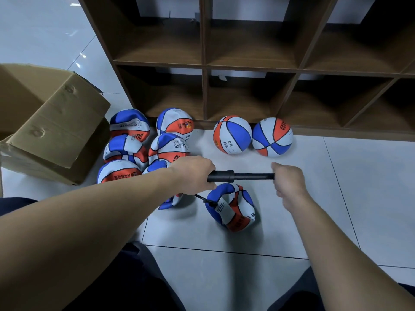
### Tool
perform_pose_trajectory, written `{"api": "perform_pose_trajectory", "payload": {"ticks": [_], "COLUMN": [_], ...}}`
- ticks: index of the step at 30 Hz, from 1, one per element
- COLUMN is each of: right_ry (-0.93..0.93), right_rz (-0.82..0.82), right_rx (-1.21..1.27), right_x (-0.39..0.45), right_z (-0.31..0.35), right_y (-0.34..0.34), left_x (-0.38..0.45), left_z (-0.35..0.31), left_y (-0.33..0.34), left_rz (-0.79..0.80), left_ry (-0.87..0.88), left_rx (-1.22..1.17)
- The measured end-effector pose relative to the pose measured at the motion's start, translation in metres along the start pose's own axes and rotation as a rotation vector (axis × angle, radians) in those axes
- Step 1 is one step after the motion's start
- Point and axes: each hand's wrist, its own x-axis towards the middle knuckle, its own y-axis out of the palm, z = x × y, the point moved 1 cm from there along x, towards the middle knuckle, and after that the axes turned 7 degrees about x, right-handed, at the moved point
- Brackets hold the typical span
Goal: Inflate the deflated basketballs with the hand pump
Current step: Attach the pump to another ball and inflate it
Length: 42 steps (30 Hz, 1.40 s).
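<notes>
Head view shows the left hand (194, 173) gripping the pump (226, 176) barrel and the right hand (288, 184) clenching its handle above the floor-bound crumpled basketball (233, 207), so full, straight strokes suit best, hose (202, 199) unkinked.

Blue, orange-red and white panelled basketballs (232, 134) with dark seams, a black hand pump (226, 176), brown shelving (203, 63), a tan cardboard box (51, 122), pale grey floor tiles (292, 221).

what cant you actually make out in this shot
Head view:
- Pump handle: hidden inside the right hand.
- Pump barrel's near end: covered by the left hand.
- Needle in the crumpled ball: too small to tell.
- Cardboard box: cut off by the left edge, contents unseen.
</notes>
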Motion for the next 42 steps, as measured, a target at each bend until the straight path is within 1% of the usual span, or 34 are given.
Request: {"api": "perform_pose_trajectory", "payload": {"ticks": [2,6,8,15,25,31,38,42], "right_ry": [0.061,0.086,0.057,-0.040,-0.152,-0.167,-0.190,-0.229], "right_rz": [-0.020,-0.093,-0.112,-0.098,-0.007,0.039,0.071,0.140], "right_rx": [0.049,0.109,0.120,0.091,0.020,-0.003,-0.009,-0.112], "right_x": [0.006,-0.001,-0.008,-0.028,-0.045,-0.050,-0.048,-0.045], "right_z": [-0.008,-0.010,-0.007,0.001,0.001,0.001,0.002,0.002], "right_y": [-0.008,0.002,0.011,0.041,0.062,0.072,0.066,0.054], "left_x": [-0.001,-0.002,-0.001,-0.001,0.002,0.001,0.002,0.001], "left_z": [-0.002,-0.010,-0.009,-0.005,-0.012,-0.015,-0.013,-0.010], "left_y": [0.001,0.001,-0.001,-0.001,-0.001,-0.003,-0.004,-0.002], "left_rz": [0.002,-0.014,-0.020,-0.026,-0.033,-0.036,-0.057,-0.023], "left_ry": [0.008,0.022,0.011,-0.010,0.006,0.015,0.033,0.042], "left_rx": [0.007,0.066,0.084,0.073,0.058,0.057,0.045,0.010]}}
